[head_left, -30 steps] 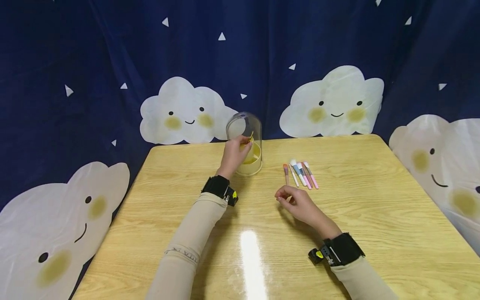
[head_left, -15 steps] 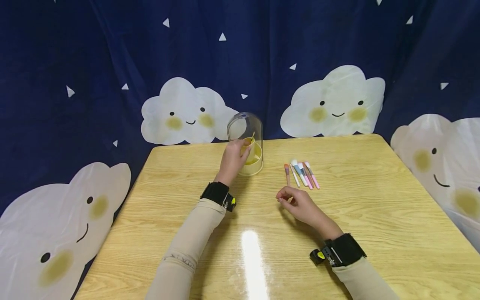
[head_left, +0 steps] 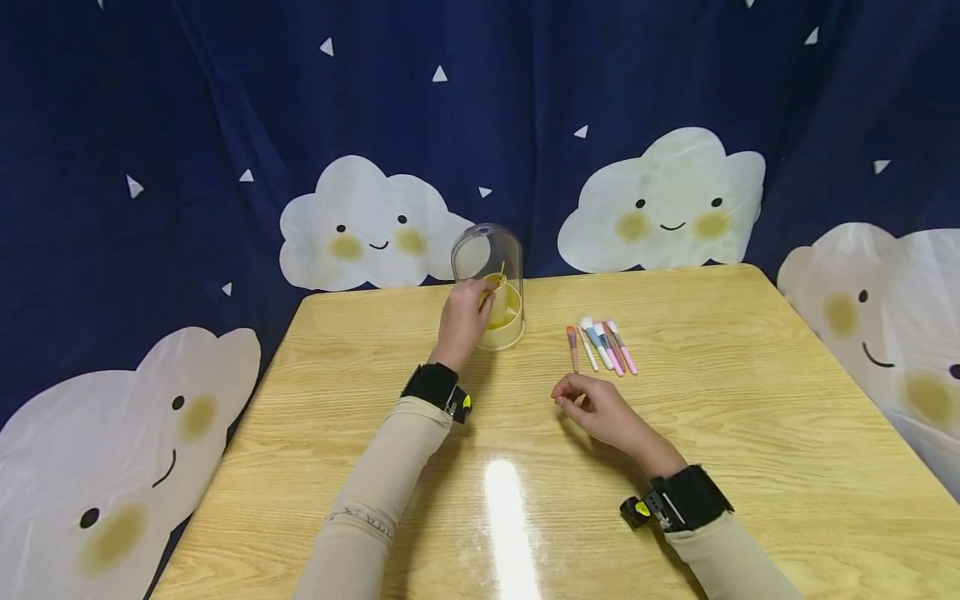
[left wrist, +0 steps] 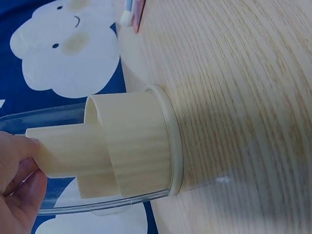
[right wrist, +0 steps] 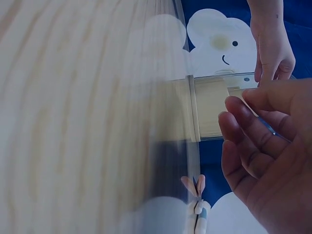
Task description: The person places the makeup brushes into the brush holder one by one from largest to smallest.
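Observation:
A cream holder with a clear dome cover stands at the table's back edge. My left hand reaches in at its open front. The fingers and thumb pinch the upper end of the tall cream insert, which rises above the round base. A thin yellowish piece sticks up beside the fingertips; its lower part is hidden. Over the front of the table my right hand hovers with loosely curled fingers and nothing in them. Just beyond it lie several makeup brushes.
The makeup brushes lie side by side to the right of the holder, with pink, white and brown handles. Behind the wooden table hangs a dark blue curtain printed with clouds. Light glares off the tabletop at the front.
My left hand has moved slightly down and left at the holder, and the thin yellowish piece has gone from tilted to nearly upright. The right hand and the brushes have stayed in place.

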Available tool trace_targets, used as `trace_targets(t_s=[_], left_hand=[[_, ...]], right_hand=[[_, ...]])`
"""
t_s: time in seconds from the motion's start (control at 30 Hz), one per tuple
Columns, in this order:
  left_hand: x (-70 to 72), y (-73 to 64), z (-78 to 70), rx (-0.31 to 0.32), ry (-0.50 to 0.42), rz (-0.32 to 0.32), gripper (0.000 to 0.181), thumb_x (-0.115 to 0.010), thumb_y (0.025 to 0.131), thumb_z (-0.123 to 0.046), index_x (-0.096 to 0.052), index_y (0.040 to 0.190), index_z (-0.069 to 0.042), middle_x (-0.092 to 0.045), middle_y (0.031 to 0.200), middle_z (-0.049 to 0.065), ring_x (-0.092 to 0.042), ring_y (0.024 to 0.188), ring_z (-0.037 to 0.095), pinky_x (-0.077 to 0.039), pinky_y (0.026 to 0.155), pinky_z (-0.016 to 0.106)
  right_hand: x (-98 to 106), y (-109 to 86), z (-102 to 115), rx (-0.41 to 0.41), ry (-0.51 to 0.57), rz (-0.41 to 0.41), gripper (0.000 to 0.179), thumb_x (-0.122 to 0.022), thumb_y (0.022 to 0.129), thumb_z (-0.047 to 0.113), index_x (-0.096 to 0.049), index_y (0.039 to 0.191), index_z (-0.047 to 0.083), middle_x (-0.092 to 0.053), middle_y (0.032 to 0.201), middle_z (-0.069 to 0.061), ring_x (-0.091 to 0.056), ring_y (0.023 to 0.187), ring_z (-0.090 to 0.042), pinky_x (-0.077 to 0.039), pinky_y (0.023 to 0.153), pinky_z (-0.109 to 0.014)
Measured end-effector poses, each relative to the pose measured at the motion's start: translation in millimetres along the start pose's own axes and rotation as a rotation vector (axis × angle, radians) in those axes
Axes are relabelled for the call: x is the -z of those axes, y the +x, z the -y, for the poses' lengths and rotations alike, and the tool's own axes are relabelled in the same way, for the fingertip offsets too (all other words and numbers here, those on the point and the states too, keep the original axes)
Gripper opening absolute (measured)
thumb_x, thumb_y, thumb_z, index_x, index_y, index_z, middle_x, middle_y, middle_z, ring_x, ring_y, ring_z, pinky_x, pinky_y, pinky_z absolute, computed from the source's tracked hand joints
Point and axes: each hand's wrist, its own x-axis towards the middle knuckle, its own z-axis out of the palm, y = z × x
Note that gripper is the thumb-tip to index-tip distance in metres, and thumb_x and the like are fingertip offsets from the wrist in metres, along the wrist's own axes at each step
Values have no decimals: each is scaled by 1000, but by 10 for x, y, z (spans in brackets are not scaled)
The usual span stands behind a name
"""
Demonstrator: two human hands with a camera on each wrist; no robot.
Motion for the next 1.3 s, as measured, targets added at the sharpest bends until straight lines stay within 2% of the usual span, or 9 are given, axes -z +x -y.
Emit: trace_targets(t_s=[0.27, 0.53, 0.77, 0.93, 1.3], left_hand=[[-11, -7, 2, 17, -9, -25, 9, -72, 94, -7, -72, 102, -2, -74, 101, 12, -68, 98, 29, -55, 85, 38], [22, 8, 10, 25, 5, -8, 9, -71, 96, -11, -75, 101, -4, -75, 101, 11, -70, 97, 27, -56, 86, 38], [27, 9, 20, 62, 18, -10, 21, -74, 94, -25, -76, 102, -6, -76, 101, 8, -73, 94, 25, -57, 81, 38], [23, 16, 35, 92, 31, -30, 17, -74, 94, -24, -76, 97, -7, -77, 97, 7, -74, 90, 25, -57, 78, 38], [60, 42, 29, 58, -14, -23, 13, -74, 95, -17, -75, 96, -4, -77, 97, 9, -73, 91, 26, -57, 82, 38]], right_hand=[[-1, -16, -11, -5, 1, 9, 8, -65, 95, -1, -69, 102, -2, -70, 92, -13, -61, 83, -11, -51, 65, -24], [7, -12, -23, -12, 3, 12, 7, -66, 95, 0, -69, 101, -1, -70, 90, -11, -61, 81, -10, -51, 65, -24], [5, -22, -30, -10, 10, 18, 6, -66, 96, 0, -69, 101, 0, -70, 90, -11, -61, 82, -11, -51, 65, -24], [1, -26, -31, -2, 5, 27, 7, -65, 96, 0, -69, 101, 0, -70, 90, -11, -61, 82, -11, -51, 65, -24], [7, -29, -22, -18, 12, 35, 7, -64, 97, 1, -69, 102, 0, -70, 90, -10, -60, 81, -11, -50, 65, -24]])
